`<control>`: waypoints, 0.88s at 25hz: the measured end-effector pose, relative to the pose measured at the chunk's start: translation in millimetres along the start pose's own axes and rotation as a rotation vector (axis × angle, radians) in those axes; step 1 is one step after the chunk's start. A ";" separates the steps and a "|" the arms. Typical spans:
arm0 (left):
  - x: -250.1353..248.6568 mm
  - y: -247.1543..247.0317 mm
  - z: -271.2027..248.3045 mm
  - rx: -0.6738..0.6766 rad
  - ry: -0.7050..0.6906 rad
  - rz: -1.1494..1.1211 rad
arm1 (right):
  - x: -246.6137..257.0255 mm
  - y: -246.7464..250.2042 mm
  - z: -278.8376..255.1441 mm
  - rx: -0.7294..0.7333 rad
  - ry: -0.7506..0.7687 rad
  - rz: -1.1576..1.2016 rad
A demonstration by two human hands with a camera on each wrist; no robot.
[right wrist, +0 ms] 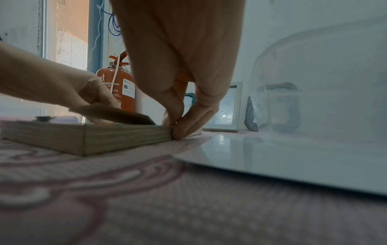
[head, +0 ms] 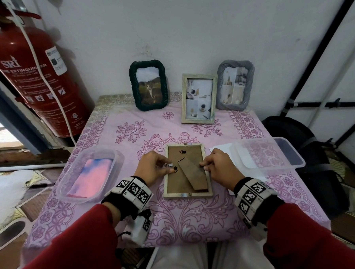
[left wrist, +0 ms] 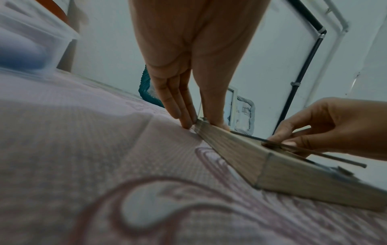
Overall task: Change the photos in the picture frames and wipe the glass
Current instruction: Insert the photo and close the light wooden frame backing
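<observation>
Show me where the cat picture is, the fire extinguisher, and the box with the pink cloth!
cat picture (head: 149, 89), head view, on the cat photo inside its dark green frame.
fire extinguisher (head: 32, 69), head view, on its red body.
box with the pink cloth (head: 117, 158), head view, on its clear rim.

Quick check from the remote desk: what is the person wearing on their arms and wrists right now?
Both arms are in red sleeves. Each wrist carries a black band with white blocks printed with black square-pattern markers; the left hand side also has a white marker block hanging below the wrist from a thin black cord. The right hand and left hand are bare: no gloves or rings visible.
</observation>
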State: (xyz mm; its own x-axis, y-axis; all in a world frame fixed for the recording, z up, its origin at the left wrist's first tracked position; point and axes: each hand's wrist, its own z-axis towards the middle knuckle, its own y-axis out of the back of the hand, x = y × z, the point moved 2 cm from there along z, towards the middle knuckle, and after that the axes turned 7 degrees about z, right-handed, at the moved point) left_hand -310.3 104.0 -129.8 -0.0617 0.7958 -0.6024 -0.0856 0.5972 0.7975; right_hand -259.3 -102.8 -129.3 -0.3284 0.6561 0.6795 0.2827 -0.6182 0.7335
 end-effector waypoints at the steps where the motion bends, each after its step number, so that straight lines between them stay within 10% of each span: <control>1: -0.1 0.2 -0.2 0.003 -0.006 -0.005 | -0.5 0.0 0.0 0.001 -0.002 0.007; 22: -9.4 0.7 1.8 0.012 0.023 0.077 | 2.2 0.4 -1.8 -0.009 0.012 0.008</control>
State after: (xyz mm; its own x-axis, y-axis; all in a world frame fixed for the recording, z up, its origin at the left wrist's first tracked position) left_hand -308.0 97.1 -123.5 -0.0902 0.8372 -0.5394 -0.0673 0.5352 0.8420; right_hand -261.6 -102.3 -127.5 -0.3366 0.6462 0.6849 0.2770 -0.6272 0.7279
